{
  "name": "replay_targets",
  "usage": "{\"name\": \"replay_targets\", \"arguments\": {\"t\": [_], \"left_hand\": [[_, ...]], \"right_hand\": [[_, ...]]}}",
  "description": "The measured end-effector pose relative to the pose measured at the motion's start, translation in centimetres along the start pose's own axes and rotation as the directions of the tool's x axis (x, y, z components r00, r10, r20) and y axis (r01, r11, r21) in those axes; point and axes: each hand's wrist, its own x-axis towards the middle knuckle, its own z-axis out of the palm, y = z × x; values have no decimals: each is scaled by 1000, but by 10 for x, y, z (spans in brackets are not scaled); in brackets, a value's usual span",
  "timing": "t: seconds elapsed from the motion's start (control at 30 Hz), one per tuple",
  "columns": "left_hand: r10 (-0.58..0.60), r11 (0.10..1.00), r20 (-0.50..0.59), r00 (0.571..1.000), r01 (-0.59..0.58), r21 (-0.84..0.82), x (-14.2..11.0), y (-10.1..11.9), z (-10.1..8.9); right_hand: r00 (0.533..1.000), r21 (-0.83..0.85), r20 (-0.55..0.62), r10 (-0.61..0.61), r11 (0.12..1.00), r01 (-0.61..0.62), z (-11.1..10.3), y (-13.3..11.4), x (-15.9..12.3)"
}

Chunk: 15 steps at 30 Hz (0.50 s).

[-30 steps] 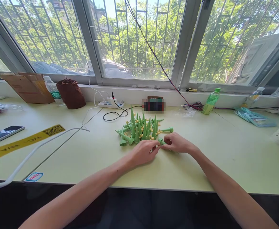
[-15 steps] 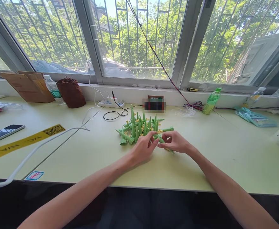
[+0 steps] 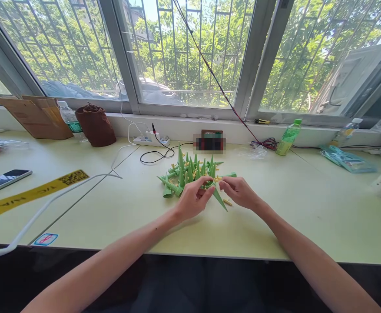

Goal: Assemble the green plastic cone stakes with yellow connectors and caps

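Note:
A pile of green cone-shaped spikes with small yellow fittings (image 3: 190, 173) lies on the pale green table (image 3: 275, 217) in front of me. My left hand (image 3: 194, 198) pinches the wide end of one green spike (image 3: 219, 198), whose tip points down toward me. My right hand (image 3: 239, 191) is closed at the same wide end, fingertips pinched on the spike or on a small yellow piece there. A loose yellow fitting (image 3: 227, 202) lies on the table under my right hand.
A phone (image 3: 4, 179), a yellow tape strip (image 3: 34, 193) and a white cable (image 3: 63, 193) lie at the left. A cardboard box (image 3: 35, 115), water bottle (image 3: 70, 121) and brown pouch (image 3: 95, 126) stand by the window. A power strip (image 3: 151, 141) and green bottle (image 3: 288, 137) are farther back.
Both hands have risen slightly off the table toward the pile. The held spike has swung from lying flat to pointing its tip down toward me.

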Motion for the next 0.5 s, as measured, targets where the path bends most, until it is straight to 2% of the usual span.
{"name": "replay_targets", "arguments": {"t": [0.07, 0.23, 0.37, 0.5], "left_hand": [[38, 999, 10, 999, -38, 32, 0, -3, 1], [102, 981, 23, 994, -105, 163, -3, -6, 2], [90, 971, 18, 996, -92, 222, -4, -2, -1], [27, 962, 13, 1000, -29, 273, -6, 3, -3]], "right_hand": [[999, -95, 37, 18, 995, -14, -4, 5, 0], [971, -263, 231, 69, 965, -6, -8, 10, -3], [959, -305, 271, 86, 952, 1, -5, 7, -3], [959, -332, 266, 95, 943, -1, -3, 6, -3]]}}
